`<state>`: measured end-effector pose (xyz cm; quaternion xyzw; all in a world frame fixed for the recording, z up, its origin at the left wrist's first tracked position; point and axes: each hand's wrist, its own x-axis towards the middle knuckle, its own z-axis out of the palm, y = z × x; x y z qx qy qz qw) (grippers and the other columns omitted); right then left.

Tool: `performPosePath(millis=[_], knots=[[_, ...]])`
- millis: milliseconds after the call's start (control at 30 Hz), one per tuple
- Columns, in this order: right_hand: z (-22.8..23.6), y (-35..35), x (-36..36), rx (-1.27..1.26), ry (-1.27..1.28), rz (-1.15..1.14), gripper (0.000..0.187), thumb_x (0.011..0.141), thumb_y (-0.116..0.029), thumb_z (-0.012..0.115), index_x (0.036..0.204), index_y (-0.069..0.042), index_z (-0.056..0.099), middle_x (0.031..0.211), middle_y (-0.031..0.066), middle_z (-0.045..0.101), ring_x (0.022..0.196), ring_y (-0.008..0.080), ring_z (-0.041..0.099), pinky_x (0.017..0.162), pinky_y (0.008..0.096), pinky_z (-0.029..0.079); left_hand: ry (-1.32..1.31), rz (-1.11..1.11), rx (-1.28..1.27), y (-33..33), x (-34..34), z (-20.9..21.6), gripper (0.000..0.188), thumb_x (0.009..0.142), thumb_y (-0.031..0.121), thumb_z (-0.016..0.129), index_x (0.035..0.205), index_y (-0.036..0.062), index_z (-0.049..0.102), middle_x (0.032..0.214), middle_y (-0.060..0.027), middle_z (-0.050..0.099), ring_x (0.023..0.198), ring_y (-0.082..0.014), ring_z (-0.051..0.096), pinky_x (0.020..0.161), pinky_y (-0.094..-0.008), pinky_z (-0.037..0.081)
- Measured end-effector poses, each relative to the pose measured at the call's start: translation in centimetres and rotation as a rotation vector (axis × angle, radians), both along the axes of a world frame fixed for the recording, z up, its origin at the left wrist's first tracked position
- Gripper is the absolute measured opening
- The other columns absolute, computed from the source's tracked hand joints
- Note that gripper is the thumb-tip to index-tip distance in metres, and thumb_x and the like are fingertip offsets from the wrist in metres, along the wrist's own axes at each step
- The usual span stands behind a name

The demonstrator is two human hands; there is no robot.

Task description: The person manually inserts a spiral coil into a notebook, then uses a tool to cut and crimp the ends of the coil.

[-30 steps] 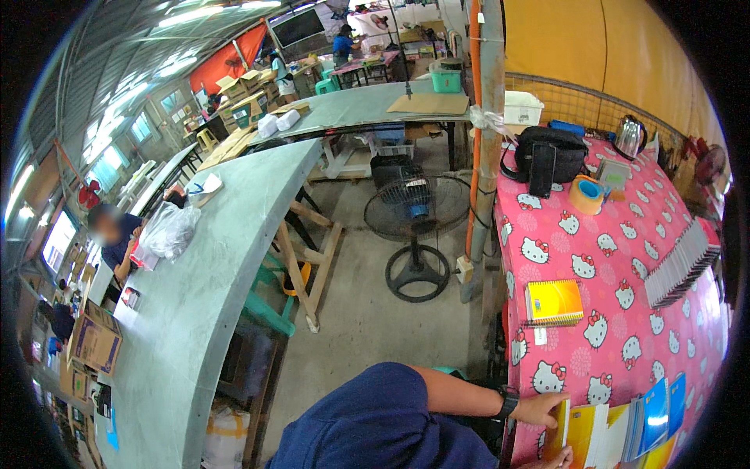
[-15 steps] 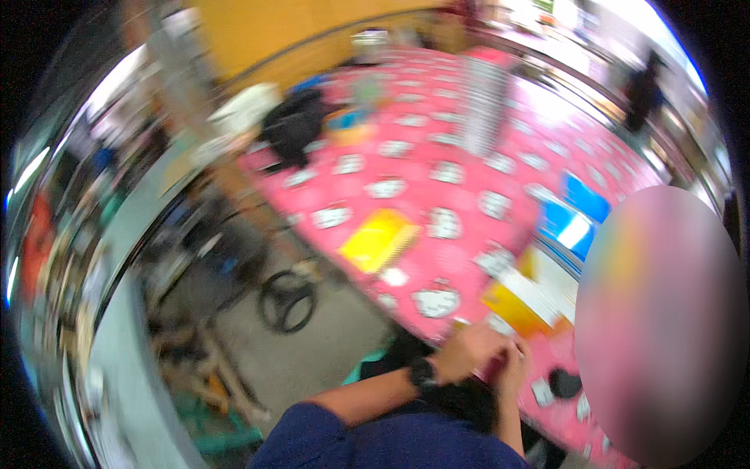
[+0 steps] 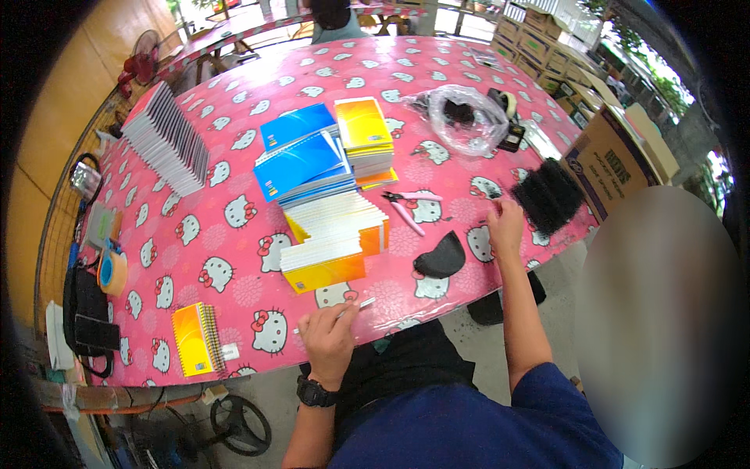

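My left hand [image 3: 328,340], wearing a black watch, is closed around a slim white stick-like thing [image 3: 367,302] at the table's near edge. Its kind is not clear. Farther right, my right hand [image 3: 506,225] is over the table with its fingertips drawn together; what they hold, if anything, is too small to name. Just right of that hand lies a heap of black spiral binding coils [image 3: 547,195]. Between the hands rest a black half-round pad [image 3: 441,255] and pink-handled pliers [image 3: 410,207]. Beyond my left hand lies a row of yellow-covered notebooks [image 3: 324,273].
Stacks of blue notebooks [image 3: 305,168] and yellow notebooks [image 3: 362,125] stand mid-table. A spiral-bound yellow notebook [image 3: 194,340] lies near left, a tall notebook stack [image 3: 168,141] far left. Clear plastic wrap [image 3: 469,121] and a cardboard box [image 3: 613,160] are at right. A person [image 3: 336,19] is far off.
The view has swung to the right and sharpened. My hands, close together before, are now apart: the left at the near edge, the right reaching out toward the black coils.
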<state>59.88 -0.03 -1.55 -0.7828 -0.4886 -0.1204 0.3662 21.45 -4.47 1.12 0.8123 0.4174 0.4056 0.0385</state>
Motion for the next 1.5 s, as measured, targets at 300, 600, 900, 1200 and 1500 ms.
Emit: performPosePath(millis=[300, 600, 900, 1200, 1500], knots=[[-1.0, 1.9, 2.7, -0.172, -0.26, -0.177, 0.025, 0.073, -0.017, 0.069, 0.088, -0.001, 0.06, 0.09, 0.0168, 0.06, 0.091, 0.0353, 0.054, 0.084, 0.0401, 0.043, -0.031, -0.052, -0.061, -0.5, -1.2, 0.1, 0.025, 0.069, 0.0, 0.063, 0.091, 0.0115, 0.067, 0.087, -0.0003, 0.063, 0.08, -0.0194, 0.056, 0.073, -0.0328, 0.036], [0.5, 1.8, 6.0, -0.297, 0.043, -0.124, 0.02, 0.072, -0.019, 0.068, 0.088, -0.006, 0.065, 0.086, 0.0168, 0.065, 0.083, 0.0365, 0.062, 0.074, 0.0446, 0.048, -0.07, -0.065, -0.066, -0.4, -0.7, 0.2, 0.025, 0.069, -0.001, 0.063, 0.09, 0.011, 0.068, 0.085, -0.0019, 0.062, 0.081, -0.0205, 0.056, 0.074, -0.0343, 0.036], [4.7, 0.5, 4.2, -0.124, -0.077, -0.068, 0.034, 0.075, -0.006, 0.054, 0.109, -0.005, 0.056, 0.094, 0.02, 0.061, 0.087, 0.0376, 0.059, 0.076, 0.0441, 0.047, -0.065, -0.028, -0.073, 0.1, -0.3, 0.4, 0.021, 0.069, 0.002, 0.066, 0.088, 0.0102, 0.068, 0.084, -0.0021, 0.062, 0.08, -0.0205, 0.055, 0.074, -0.0343, 0.037], [6.9, -4.7, -14.6, -0.392, 0.42, 1.049, 0.022, 0.085, -0.01, 0.058, 0.106, -0.005, 0.062, 0.095, 0.0113, 0.063, 0.08, 0.0229, 0.061, 0.074, 0.031, 0.048, -0.039, -0.021, -0.115, 0.3, -0.4, 0.1, 0.015, 0.069, 0.012, 0.071, 0.084, 0.0102, 0.067, 0.08, -0.002, 0.062, 0.079, -0.0199, 0.055, 0.072, -0.0344, 0.035], [5.1, -4.6, -16.0, -0.419, 0.6, 1.219, 0.021, 0.077, 0.001, 0.062, 0.098, -0.003, 0.065, 0.089, 0.0065, 0.063, 0.085, 0.0184, 0.059, 0.079, 0.0284, 0.044, -0.02, -0.062, -0.135, 0.4, 0.2, 0.7, 0.015, 0.069, 0.013, 0.071, 0.083, 0.0101, 0.067, 0.079, -0.0016, 0.062, 0.079, -0.0197, 0.055, 0.071, -0.0339, 0.035]])
